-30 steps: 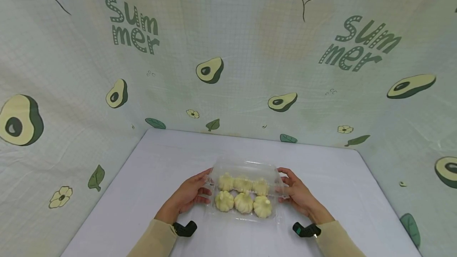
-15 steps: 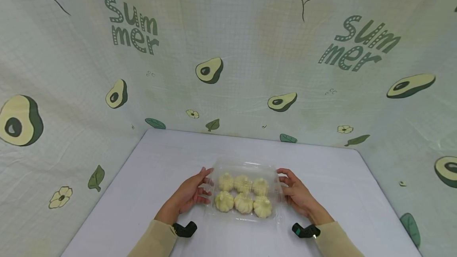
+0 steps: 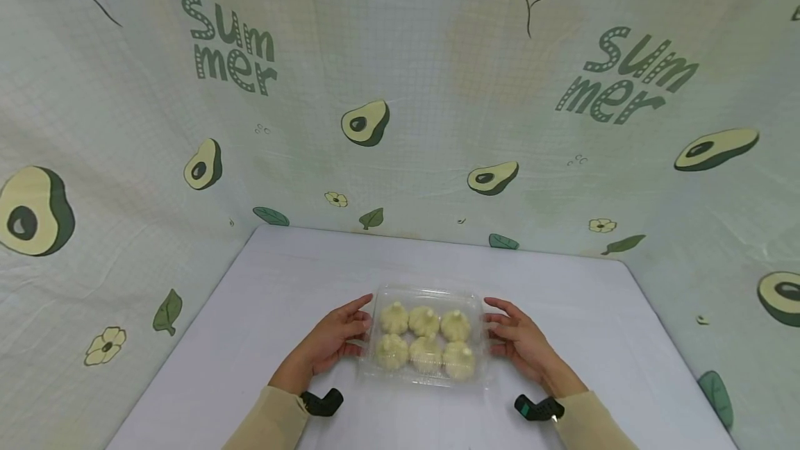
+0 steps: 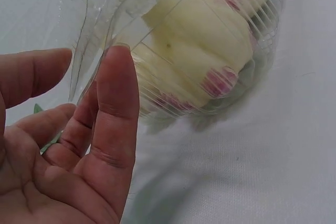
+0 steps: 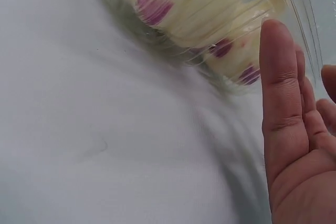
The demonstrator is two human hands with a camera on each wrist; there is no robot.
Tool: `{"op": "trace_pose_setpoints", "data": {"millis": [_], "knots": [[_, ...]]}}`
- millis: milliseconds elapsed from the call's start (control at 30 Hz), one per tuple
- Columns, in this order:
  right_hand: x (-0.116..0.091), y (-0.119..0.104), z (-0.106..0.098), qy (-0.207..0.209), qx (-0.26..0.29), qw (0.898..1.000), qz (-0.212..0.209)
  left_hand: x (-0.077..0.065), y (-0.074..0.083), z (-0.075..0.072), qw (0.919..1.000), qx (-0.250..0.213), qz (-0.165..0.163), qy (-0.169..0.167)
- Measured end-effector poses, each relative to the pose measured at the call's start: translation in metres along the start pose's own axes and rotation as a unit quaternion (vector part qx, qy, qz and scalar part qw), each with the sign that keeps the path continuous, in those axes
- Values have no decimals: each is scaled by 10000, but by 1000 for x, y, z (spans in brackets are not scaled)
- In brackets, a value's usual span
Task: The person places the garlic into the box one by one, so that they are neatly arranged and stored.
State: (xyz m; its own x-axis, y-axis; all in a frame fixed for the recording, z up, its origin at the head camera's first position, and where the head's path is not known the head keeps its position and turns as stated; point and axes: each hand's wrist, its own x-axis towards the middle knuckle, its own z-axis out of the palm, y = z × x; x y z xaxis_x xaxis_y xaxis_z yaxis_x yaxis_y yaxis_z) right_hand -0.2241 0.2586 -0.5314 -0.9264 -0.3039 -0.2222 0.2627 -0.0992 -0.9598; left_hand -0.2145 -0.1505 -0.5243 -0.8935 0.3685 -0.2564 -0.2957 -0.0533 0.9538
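Observation:
A clear plastic clamshell box (image 3: 431, 293) stands at the middle of the table, its lid lying down over several pale garlic bulbs (image 3: 426, 355) in two rows. At the box's left end is my left hand (image 3: 330, 340), fingers extended. In the left wrist view its fingertips (image 4: 116, 72) meet the plastic edge, with the thumb apart on the other side. My right hand (image 3: 523, 344) lies along the right end, fingers extended and a fingertip (image 5: 276, 38) against or very near the plastic wall. Purple patches mark the bulbs (image 5: 178, 3) in the right wrist view.
A white cloth covers the table (image 3: 350, 255). Behind and at both sides hangs a curtain (image 3: 412, 54) printed with avocados, leaves and lettering. Each wrist carries a black camera mount (image 3: 323, 403).
The lid has come down toward me, from tilted over the back row to lying flat over both rows. Both hands have stayed at the box's ends, their fingers shifting slightly.

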Motion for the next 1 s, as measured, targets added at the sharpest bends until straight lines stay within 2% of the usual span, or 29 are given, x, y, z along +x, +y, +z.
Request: {"op": "trace_pose_setpoints", "data": {"millis": [300, 467, 700, 867, 1000], "knots": [[-18, -1, -3, -166, 160, 9987, 444, -1, 0, 1, 9996, 202, 204, -37], [-31, -3, -2, -669, 201, 9960, 559, 0, 1, 2, 9991, 275, 275, 179], [-42, -2, 2, -1476, 236, 9867, 633, 3, -1, 1, 9980, 206, 349, 477], [-45, 1, 4, -1747, 412, 9811, 727, 5, -1, 2, 9978, 205, 354, 526], [-48, 2, 8, -1740, 383, 9808, 789, 5, -1, 3, 9976, 216, 353, 555]]}}
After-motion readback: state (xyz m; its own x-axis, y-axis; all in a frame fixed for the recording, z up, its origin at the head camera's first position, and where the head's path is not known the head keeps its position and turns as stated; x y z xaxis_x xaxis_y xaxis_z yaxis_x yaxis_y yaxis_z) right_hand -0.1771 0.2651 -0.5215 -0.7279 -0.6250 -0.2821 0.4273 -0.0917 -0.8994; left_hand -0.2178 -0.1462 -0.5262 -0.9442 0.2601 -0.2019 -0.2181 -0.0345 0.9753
